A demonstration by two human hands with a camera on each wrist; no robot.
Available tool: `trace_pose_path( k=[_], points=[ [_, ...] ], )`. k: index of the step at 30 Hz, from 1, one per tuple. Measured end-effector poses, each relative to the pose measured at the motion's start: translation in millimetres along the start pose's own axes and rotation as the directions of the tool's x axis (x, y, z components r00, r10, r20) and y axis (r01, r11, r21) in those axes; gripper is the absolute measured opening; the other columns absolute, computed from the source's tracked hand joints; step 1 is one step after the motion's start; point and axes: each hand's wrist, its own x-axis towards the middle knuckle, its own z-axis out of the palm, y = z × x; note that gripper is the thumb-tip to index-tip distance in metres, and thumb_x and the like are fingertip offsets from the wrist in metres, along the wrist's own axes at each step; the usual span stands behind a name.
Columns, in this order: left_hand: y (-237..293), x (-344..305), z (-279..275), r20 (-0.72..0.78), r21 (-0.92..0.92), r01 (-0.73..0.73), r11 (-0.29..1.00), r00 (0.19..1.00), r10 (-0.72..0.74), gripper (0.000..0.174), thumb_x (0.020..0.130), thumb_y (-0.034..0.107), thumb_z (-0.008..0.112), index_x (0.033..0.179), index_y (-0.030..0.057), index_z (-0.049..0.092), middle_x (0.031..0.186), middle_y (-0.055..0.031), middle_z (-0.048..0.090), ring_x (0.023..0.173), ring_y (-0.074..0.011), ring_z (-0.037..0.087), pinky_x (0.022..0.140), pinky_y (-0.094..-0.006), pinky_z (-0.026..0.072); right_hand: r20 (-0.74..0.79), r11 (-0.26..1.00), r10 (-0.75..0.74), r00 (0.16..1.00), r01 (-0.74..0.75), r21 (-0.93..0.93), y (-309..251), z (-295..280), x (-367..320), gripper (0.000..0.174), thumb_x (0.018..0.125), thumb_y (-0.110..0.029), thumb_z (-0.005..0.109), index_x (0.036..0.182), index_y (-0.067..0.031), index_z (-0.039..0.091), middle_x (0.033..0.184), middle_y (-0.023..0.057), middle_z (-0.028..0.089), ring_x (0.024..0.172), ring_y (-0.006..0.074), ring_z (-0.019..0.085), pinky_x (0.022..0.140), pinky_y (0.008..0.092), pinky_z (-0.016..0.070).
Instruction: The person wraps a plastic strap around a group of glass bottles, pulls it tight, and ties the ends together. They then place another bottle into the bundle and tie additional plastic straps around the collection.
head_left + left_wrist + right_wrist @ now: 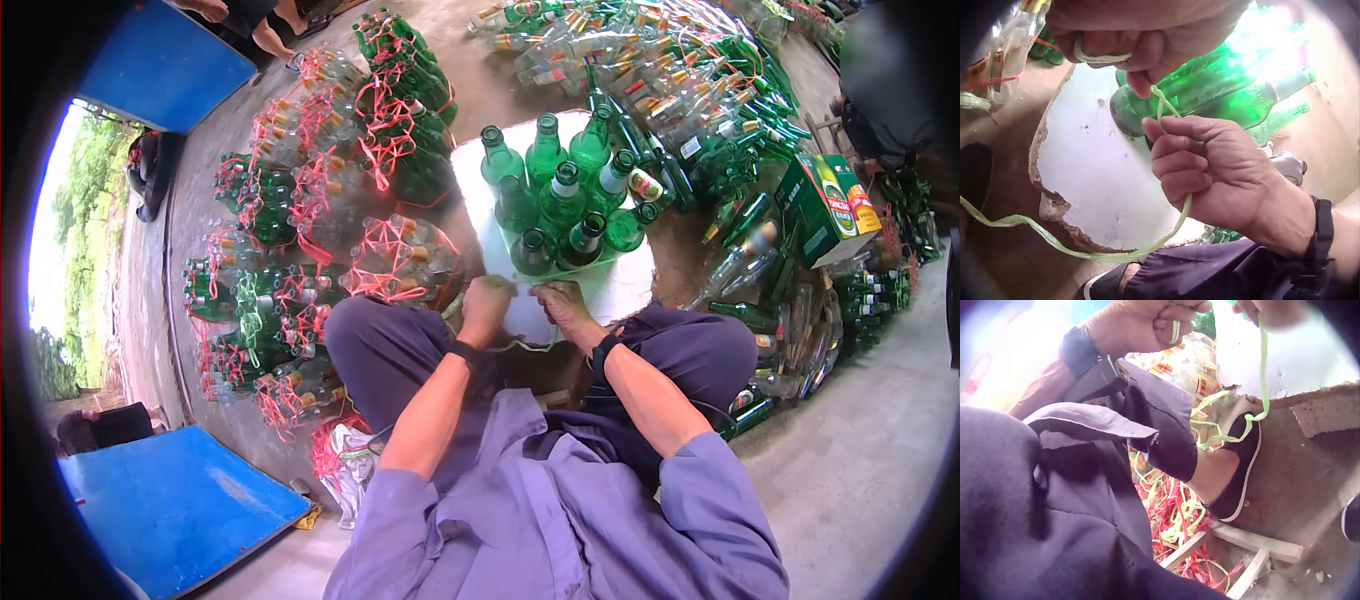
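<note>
Several green glass bottles (562,205) stand grouped upright on a white board (520,315) with a rough, broken edge. At the near side of the group, my left hand (487,310) and right hand (563,303) face each other a short way apart. Both grip a pale green plastic string (1116,256), which crosses over itself between them in the left wrist view. A strand loops over the curled fingers of my left hand (1147,44). My right hand (1216,162) pinches the string by thumb and forefinger, and a long tail trails from below its curled fingers.
Bundles of bottles (300,190) tied with red string stand to the left. Loose bottles (650,70) pile up at the back and right, beside a green carton (825,210). Red and green string scraps (1179,512) lie near a shoe (1241,462) and a wooden frame (1257,544).
</note>
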Motion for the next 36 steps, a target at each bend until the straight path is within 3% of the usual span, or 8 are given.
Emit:
trace_pose_path(
  k=[7, 9, 16, 22, 28, 31, 34, 36],
  points=[
    [5, 12, -6, -0.082, 0.076, -0.016, 0.997, 0.996, 0.022, 0.022, 0.077, 0.024, 0.062, 0.081, 0.0082, 0.077, 0.077, -0.0185, 0.070, 0.074, -0.0379, 0.069, 0.069, -0.0453, 0.0523, 0.004, 0.998, -0.015, 1.000, 0.015, -0.054, -7, 4, -1, 0.020, 0.081, -0.021, 0.074, 0.072, -0.0049, 0.065, 0.059, -0.0010, 0.052, 0.046, 0.0094, 0.044, 0.043, 0.0269, 0.0328],
    [6, 13, -1, -0.096, 0.145, -0.025, 0.989, 0.995, 0.039, 0.027, 0.079, 0.026, 0.063, 0.083, 0.0046, 0.077, 0.073, -0.0166, 0.070, 0.070, -0.0313, 0.069, 0.068, -0.0409, 0.0522, -0.122, 0.979, -0.200, 0.972, 0.196, -0.051, -10, 7, -2, 0.019, 0.079, -0.020, 0.075, 0.073, -0.0048, 0.065, 0.059, -0.0019, 0.051, 0.046, 0.0098, 0.043, 0.043, 0.0277, 0.0314],
    [24, 19, -26, -0.012, 0.371, -0.141, 0.918, 0.988, 0.157, 0.023, 0.078, 0.029, 0.062, 0.081, 0.0122, 0.077, 0.077, -0.0194, 0.069, 0.075, -0.0408, 0.068, 0.069, -0.0490, 0.0532, -0.151, 0.986, -0.127, 0.980, 0.141, 0.086, -7, -13, 6, 0.015, 0.072, -0.014, 0.077, 0.074, -0.0064, 0.065, 0.058, -0.0029, 0.047, 0.043, 0.0096, 0.037, 0.040, 0.0294, 0.0257],
    [19, 23, -30, 0.015, 0.362, -0.183, 0.914, 0.982, 0.190, 0.021, 0.080, 0.031, 0.063, 0.083, 0.0149, 0.077, 0.078, -0.0186, 0.070, 0.077, -0.0399, 0.068, 0.070, -0.0485, 0.0533, -0.138, 0.988, -0.146, 0.980, 0.153, 0.038, -16, -15, 6, 0.013, 0.070, -0.009, 0.074, 0.073, -0.0037, 0.062, 0.055, -0.0032, 0.044, 0.041, 0.0097, 0.036, 0.039, 0.0296, 0.0232],
    [19, 17, -32, 0.016, 0.396, -0.183, 0.900, 0.981, 0.192, 0.023, 0.079, 0.031, 0.063, 0.081, 0.0148, 0.078, 0.077, -0.0137, 0.071, 0.075, -0.0344, 0.069, 0.069, -0.0434, 0.0529, -0.117, 0.982, -0.187, 0.975, 0.186, -0.017, -7, -22, 0, 0.010, 0.073, -0.009, 0.070, 0.075, 0.0003, 0.068, 0.056, -0.0005, 0.051, 0.040, 0.0094, 0.036, 0.038, 0.0295, 0.0238],
    [18, 20, -34, 0.005, 0.404, -0.156, 0.901, 0.986, 0.168, 0.022, 0.080, 0.031, 0.063, 0.079, 0.0148, 0.078, 0.077, -0.0140, 0.071, 0.074, -0.0354, 0.069, 0.068, -0.0441, 0.0532, -0.073, 0.976, -0.213, 0.974, 0.209, -0.056, -2, -27, 6, 0.013, 0.075, -0.011, 0.069, 0.077, 0.0017, 0.071, 0.060, 0.0027, 0.058, 0.043, 0.0109, 0.042, 0.039, 0.0289, 0.0290],
    [14, 32, -34, 0.021, 0.460, -0.253, 0.851, 0.961, 0.275, 0.022, 0.081, 0.031, 0.063, 0.079, 0.0152, 0.077, 0.078, -0.0136, 0.071, 0.074, -0.0353, 0.069, 0.067, -0.0443, 0.0537, -0.049, 0.929, -0.358, 0.933, 0.350, -0.117, -5, -30, 10, 0.017, 0.076, -0.012, 0.068, 0.081, 0.0033, 0.072, 0.074, 0.0060, 0.070, 0.060, 0.0131, 0.058, 0.051, 0.0279, 0.0440],
    [7, 26, -34, 0.044, 0.428, -0.283, 0.858, 0.955, 0.293, 0.022, 0.081, 0.032, 0.062, 0.079, 0.0160, 0.077, 0.078, -0.0130, 0.071, 0.074, -0.0351, 0.070, 0.066, -0.0447, 0.0540, -0.056, 0.936, -0.347, 0.936, 0.342, -0.087, -5, -28, 10, 0.017, 0.076, -0.012, 0.068, 0.082, 0.0037, 0.072, 0.076, 0.0064, 0.071, 0.063, 0.0133, 0.060, 0.054, 0.0289, 0.0462]
  ],
)
